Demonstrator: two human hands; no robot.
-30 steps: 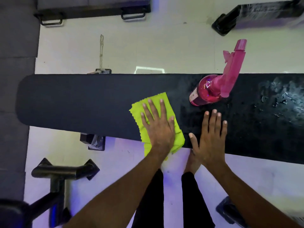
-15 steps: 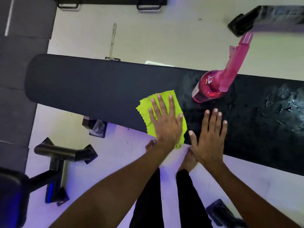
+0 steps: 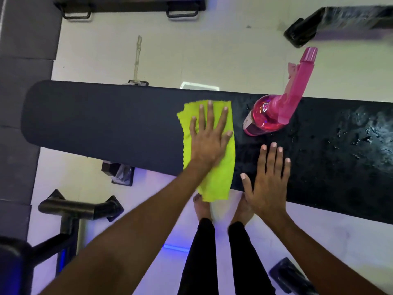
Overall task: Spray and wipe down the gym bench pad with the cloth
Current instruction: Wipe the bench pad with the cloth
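Observation:
A long black bench pad (image 3: 95, 124) runs across the view from left to right. A lime-green cloth (image 3: 221, 177) lies over its middle and hangs past the near edge. My left hand (image 3: 209, 137) presses flat on the cloth with straight, spread fingers. My right hand (image 3: 269, 179) rests flat on the bare pad just to the right, fingers straight. A pink spray bottle (image 3: 274, 116) stands on the pad beyond my right hand, untouched. Droplets glisten on the pad's right part (image 3: 365, 133).
A black metal frame (image 3: 78, 207) stands on the floor at lower left. Dark equipment (image 3: 340, 20) lies at the top right, another piece (image 3: 131, 5) along the top edge. My bare feet (image 3: 202, 207) stand under the pad's near edge.
My left hand has pushed the cloth away from me toward the pad's far edge. My right hand has stayed flat in about the same spot. The bottle has not moved.

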